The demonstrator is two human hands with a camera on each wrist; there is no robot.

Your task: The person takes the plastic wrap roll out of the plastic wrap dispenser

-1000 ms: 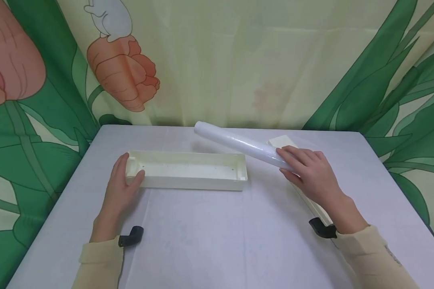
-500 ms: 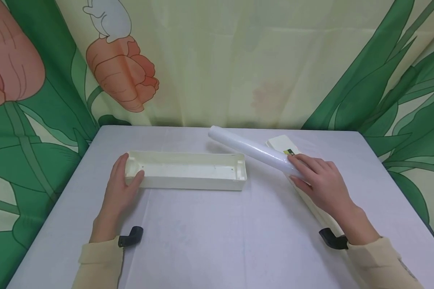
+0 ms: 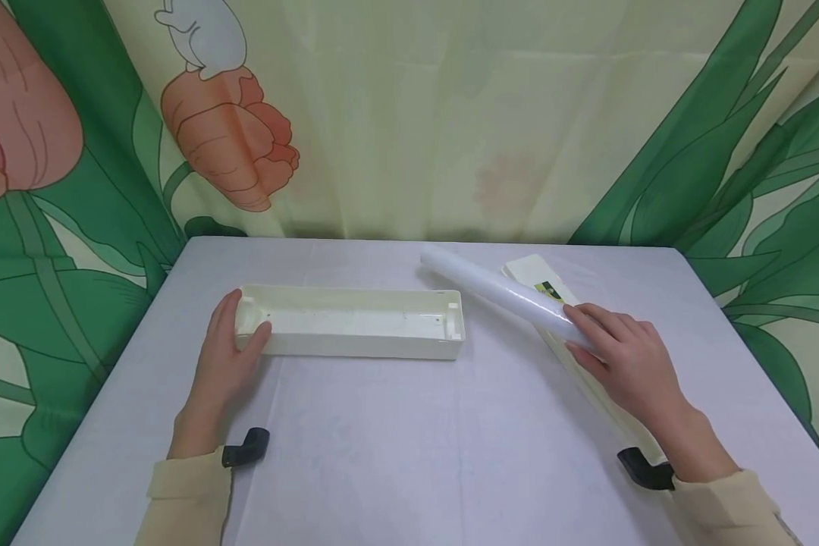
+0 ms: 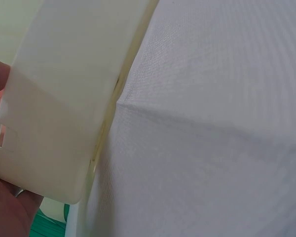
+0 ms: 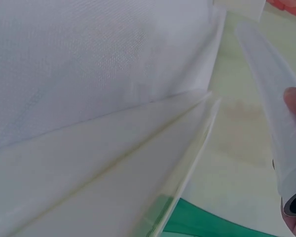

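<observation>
A long white plastic box (image 3: 355, 346), hollow side up, lies crosswise on the table. My left hand (image 3: 224, 364) holds its left end, thumb at the near side and fingers at the end wall. The left wrist view shows the box's outer wall (image 4: 64, 103) with a small slot. My right hand (image 3: 631, 368) grips the near end of a white roll of plastic film (image 3: 498, 288), raised at a slant. Its dark hollow core shows in the right wrist view, below the roll's wrapped body (image 5: 276, 98). Beneath that hand lies a long white lid (image 3: 532, 270) with a small green-yellow label, partly hidden by the hand and forearm.
A white cloth (image 3: 375, 447) with fold creases covers the table. Behind it hangs a curtain (image 3: 409, 114) printed with leaves, a carrot and a rabbit. The table's far edge runs close behind the box and roll.
My right hand has drawn the roll to the right and toward me, away from above the box. More of the lid's label shows now. My left hand and the box stay put.
</observation>
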